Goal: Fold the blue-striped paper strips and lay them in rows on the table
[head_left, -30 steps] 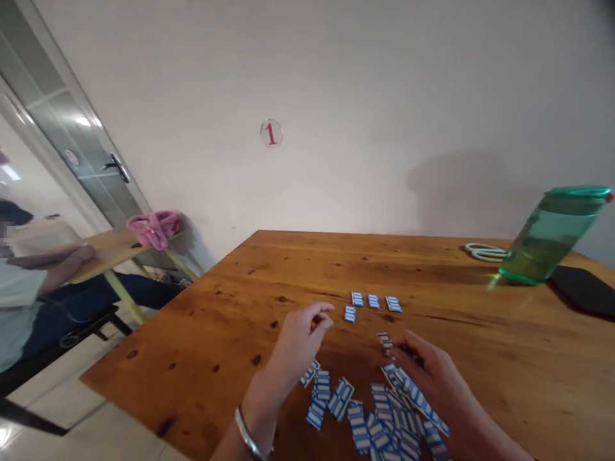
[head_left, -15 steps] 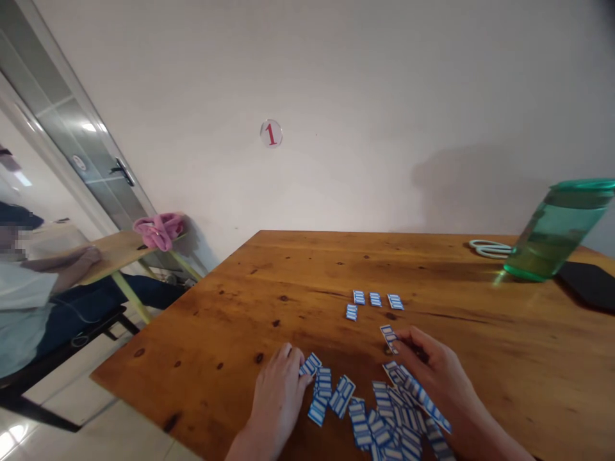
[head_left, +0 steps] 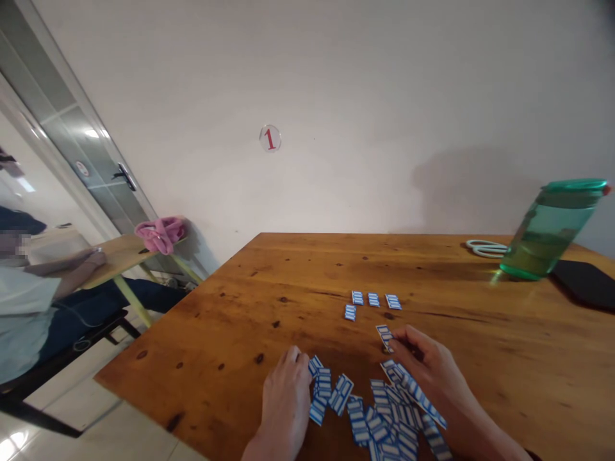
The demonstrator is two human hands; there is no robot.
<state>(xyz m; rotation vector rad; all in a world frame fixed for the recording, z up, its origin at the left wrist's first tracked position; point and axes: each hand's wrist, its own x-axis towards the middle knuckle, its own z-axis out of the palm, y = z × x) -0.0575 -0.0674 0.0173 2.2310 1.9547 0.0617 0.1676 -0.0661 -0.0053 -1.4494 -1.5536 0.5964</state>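
Blue-and-white labels: four laid out [head_left: 372, 301] flat on the wooden table [head_left: 230, 320], three in a row and one just below the row's left end, all apart from each other. A loose pile of labels [head_left: 379, 413] lies at the near edge between the two hands, many overlapping; by the look of it only a small share has been set out, and most is left.

Right hand [head_left: 427, 378]: thumb and fingers pinched shut on a single label [head_left: 384, 336], held tilted just above the table, near the laid-out group but not yet down. The palm rests over the pile's right side.

Left hand [head_left: 286, 400]: lies flat, fingers relaxed and spread, holding nothing; fingertips touch the leftmost labels of the pile.

Surroundings: green bottle [head_left: 552, 230] at the far right, white-handled scissors [head_left: 485, 248] beside it, a dark flat item [head_left: 583, 285] at the right edge (identity unclear). All well apart from the labels; nothing lies between pile and row. Another person [head_left: 33, 288] sits at a separate desk on the left, with a pink cloth [head_left: 161, 232] on it.
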